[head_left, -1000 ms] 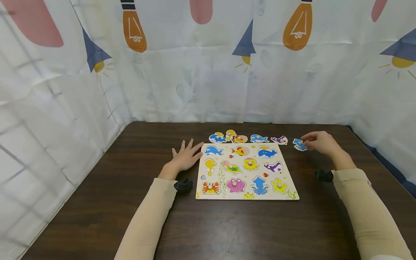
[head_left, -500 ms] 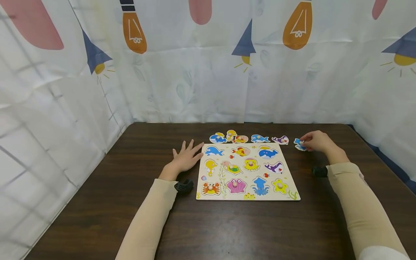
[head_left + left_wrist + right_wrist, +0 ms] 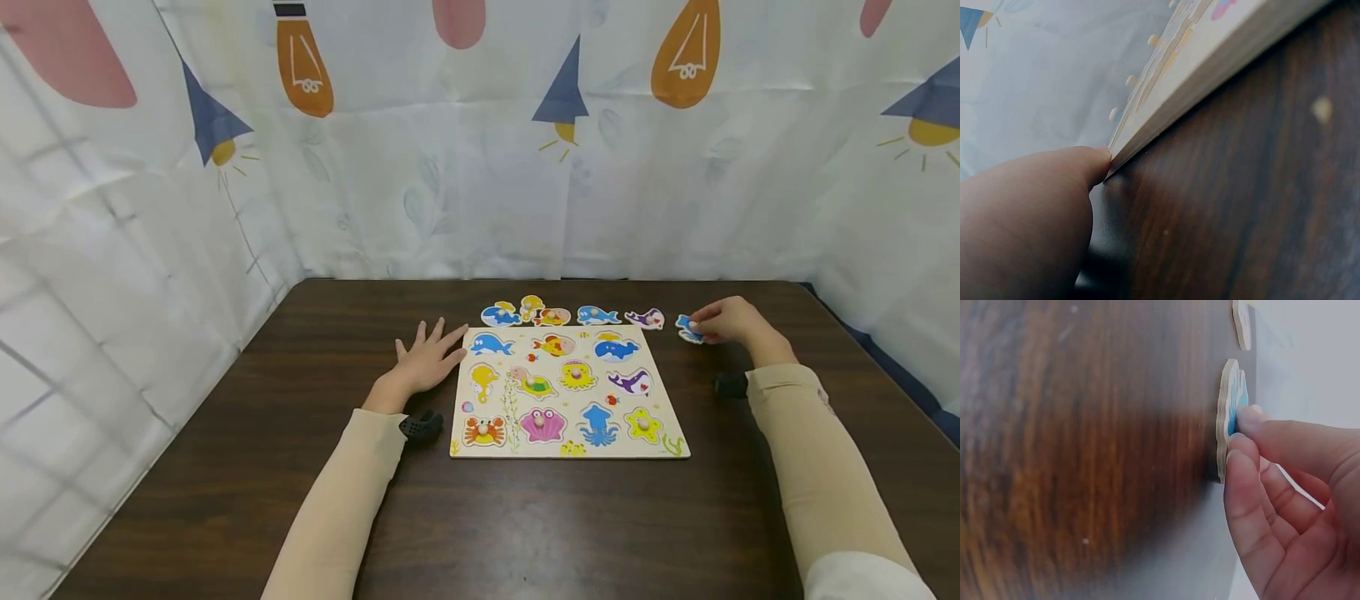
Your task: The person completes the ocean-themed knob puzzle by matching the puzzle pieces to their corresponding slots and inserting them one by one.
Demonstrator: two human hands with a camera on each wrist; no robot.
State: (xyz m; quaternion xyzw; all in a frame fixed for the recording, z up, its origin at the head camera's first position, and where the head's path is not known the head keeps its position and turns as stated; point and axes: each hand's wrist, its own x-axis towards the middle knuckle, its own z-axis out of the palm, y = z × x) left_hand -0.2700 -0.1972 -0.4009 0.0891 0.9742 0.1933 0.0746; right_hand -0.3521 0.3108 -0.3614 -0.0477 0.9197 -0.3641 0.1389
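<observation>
The wooden peg puzzle board [image 3: 510, 450] with sea animals lies flat on the table. My left hand [image 3: 423, 364] is spread beside its upper left corner, and in the left wrist view the thumb [image 3: 1094, 164] touches the board's edge. Right of the board, my right hand [image 3: 738, 323] pinches a blue squid puzzle piece [image 3: 685, 327] between thumb and fingertips. The right wrist view shows that piece [image 3: 1230, 406] edge-on, close over the tabletop, its knob hidden by the fingers.
Behind the board lie a blue whale piece [image 3: 500, 316], a seahorse piece [image 3: 532, 307], a fish piece [image 3: 553, 317], a light blue whale piece [image 3: 596, 316] and a purple whale piece [image 3: 645, 319]. A patterned curtain [image 3: 480, 192] hangs behind the dark table [image 3: 480, 525].
My right wrist and forearm have swung a little to the left while the fingers stay at the squid piece. The left hand and the board have kept their places.
</observation>
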